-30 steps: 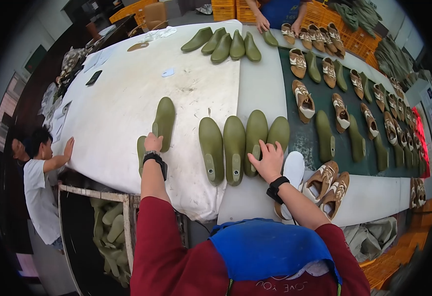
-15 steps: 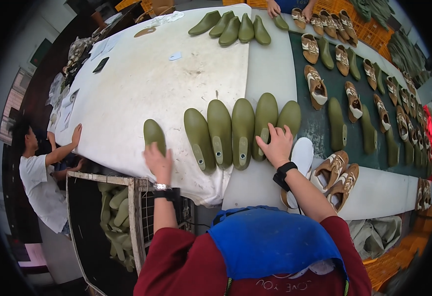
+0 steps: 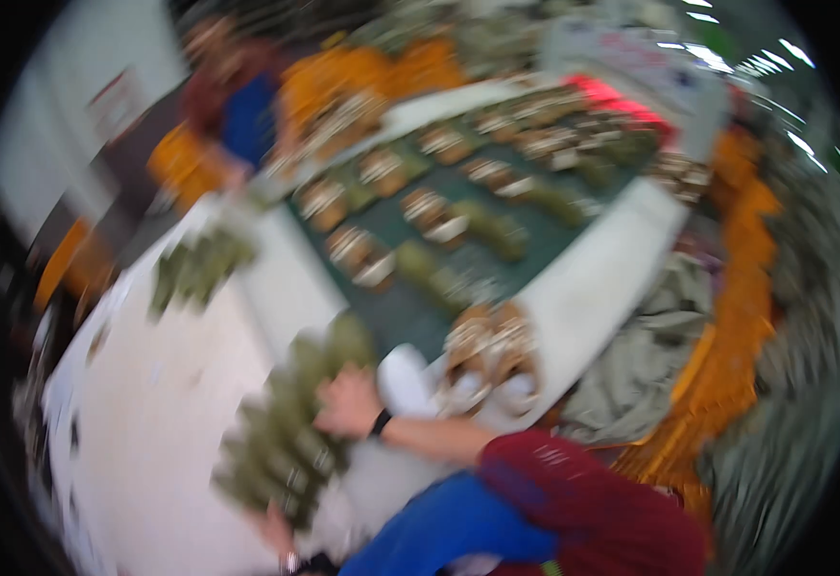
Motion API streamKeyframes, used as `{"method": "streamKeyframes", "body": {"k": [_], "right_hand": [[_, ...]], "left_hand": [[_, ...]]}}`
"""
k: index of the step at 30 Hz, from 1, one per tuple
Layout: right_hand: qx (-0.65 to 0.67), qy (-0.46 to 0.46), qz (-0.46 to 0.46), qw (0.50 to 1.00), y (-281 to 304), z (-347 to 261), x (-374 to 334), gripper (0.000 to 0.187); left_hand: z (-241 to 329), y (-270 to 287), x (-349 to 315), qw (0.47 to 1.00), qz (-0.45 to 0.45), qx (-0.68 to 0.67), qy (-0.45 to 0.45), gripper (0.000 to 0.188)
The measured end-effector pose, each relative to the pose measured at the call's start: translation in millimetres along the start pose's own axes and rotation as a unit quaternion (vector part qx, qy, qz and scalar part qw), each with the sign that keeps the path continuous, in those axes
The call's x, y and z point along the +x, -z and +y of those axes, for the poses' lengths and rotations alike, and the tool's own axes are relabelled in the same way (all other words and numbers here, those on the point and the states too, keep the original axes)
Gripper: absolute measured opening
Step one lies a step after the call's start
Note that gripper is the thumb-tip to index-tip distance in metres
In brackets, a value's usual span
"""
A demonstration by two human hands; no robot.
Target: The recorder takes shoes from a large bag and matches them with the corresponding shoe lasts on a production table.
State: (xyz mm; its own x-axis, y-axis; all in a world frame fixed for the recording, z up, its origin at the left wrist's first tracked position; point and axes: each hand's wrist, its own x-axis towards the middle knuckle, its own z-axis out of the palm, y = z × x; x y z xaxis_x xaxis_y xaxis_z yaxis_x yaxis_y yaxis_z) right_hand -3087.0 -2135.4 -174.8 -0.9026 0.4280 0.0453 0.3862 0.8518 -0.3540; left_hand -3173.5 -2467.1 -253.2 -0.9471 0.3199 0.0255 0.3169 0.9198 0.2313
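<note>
Several green shoe lasts lie side by side in a tight row on the table before me, smeared by motion. My right hand rests against the right-hand part of the row, its fingers seemingly apart. At the near left end, my left hand is beside or touching the last one; blur hides its fingers. Just right of the row are a white shoe-shaped item and a pair of brown and white sneakers.
Rows of sneakers and lasts cover a dark green belt running away to the right. More green lasts sit at the table's far side. A person in a blue apron stands beyond. Orange crates and grey-green cloth line the right.
My view has swung right, blurring the picture. The separate last on the left now seems to be against the row, with my left hand at that end. My right hand remains at the row.
</note>
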Motion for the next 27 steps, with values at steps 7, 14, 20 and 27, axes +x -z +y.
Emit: {"method": "streamKeyframes", "body": {"k": [7,14,20,27], "right_hand": [[0.062,0.024,0.092,0.994,-40,5,-7,0.065],[0.064,0.020,0.095,0.993,-43,9,-1,0.064],[0.068,0.025,0.096,0.993,-46,6,1,0.063],[0.066,0.025,0.103,0.992,-47,7,4,0.063]], "left_hand": [[81,31,-18,0.955,0.235,0.178,-0.029,0.058],[86,25,-12,0.906,0.344,0.240,-0.057,0.047],[69,6,-7,0.917,0.329,0.224,-0.031,0.048],[67,2,-3,0.925,0.311,0.215,-0.021,0.050]]}}
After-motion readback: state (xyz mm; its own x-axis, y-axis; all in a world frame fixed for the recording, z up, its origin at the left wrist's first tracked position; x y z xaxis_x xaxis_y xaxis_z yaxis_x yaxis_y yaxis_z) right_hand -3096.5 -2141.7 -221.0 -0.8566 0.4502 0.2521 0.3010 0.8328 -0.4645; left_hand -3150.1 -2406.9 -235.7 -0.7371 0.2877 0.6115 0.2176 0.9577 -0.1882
